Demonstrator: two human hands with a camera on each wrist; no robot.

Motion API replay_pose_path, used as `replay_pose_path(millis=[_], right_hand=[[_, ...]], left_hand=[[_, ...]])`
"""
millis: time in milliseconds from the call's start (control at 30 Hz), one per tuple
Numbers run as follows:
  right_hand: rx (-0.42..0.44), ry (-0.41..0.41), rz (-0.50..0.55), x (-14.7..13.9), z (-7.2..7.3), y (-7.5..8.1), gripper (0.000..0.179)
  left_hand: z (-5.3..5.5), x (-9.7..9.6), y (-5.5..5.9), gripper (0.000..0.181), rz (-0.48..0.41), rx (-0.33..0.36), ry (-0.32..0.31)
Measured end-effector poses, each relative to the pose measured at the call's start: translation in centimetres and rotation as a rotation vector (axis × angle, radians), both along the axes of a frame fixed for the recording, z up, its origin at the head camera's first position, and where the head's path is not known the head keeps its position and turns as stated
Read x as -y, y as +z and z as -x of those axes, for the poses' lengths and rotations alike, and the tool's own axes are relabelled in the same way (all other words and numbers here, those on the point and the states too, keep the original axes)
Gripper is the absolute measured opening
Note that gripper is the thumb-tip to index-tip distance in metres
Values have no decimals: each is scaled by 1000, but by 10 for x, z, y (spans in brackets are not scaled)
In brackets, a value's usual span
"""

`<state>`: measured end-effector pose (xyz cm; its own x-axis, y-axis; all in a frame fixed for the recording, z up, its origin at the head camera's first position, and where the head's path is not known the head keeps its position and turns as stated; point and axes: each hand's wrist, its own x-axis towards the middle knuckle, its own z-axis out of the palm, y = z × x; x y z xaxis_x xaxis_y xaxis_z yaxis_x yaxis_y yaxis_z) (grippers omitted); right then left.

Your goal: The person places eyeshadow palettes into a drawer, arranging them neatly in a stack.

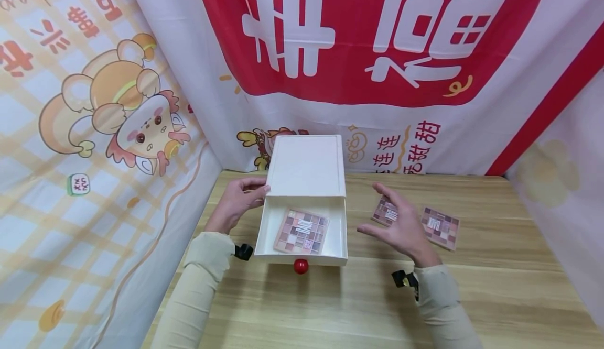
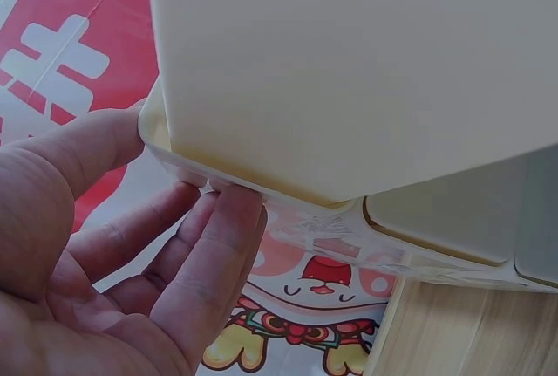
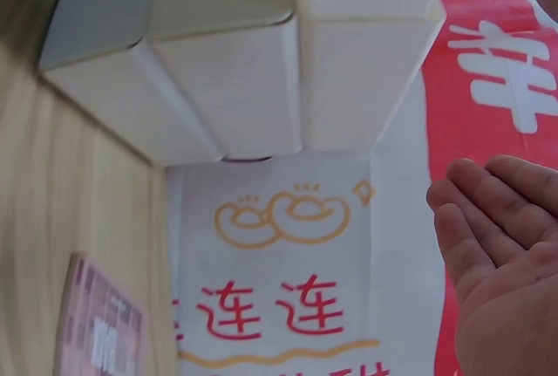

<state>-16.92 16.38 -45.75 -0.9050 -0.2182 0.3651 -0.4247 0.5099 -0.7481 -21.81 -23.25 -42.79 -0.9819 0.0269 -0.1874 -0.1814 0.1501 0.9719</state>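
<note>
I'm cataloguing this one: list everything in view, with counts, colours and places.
Boxy stacked drawer cabinet: one, white, mid-table
Open drawer: one, white, out at cabinet front
Round knob: one clear, red, drawer front
Flat square checkered cases: three, pink-brown; one in drawer, two on table at right
Wood-grain table: one, light brown, underneath
Printed hanging cloth: panels uncounted, mostly white and red, behind and both sides
Wrist devices: two, black, at wrists
Sleeves: two, beige, forearms
Left grip: one, bare, touching cabinet's left side
Right grip: one, bare, beside cases
</note>
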Motion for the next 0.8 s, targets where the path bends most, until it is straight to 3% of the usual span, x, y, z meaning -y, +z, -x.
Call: replay_pose_path(millis=[533,800], right_hand=[[133,-76,-85,-31,19,-31,116],[194,-76,-118,-45,29,-49,120]], left_hand=[[0,0,0,47,8,1,-6],[0,0,0,45,16,4,1]])
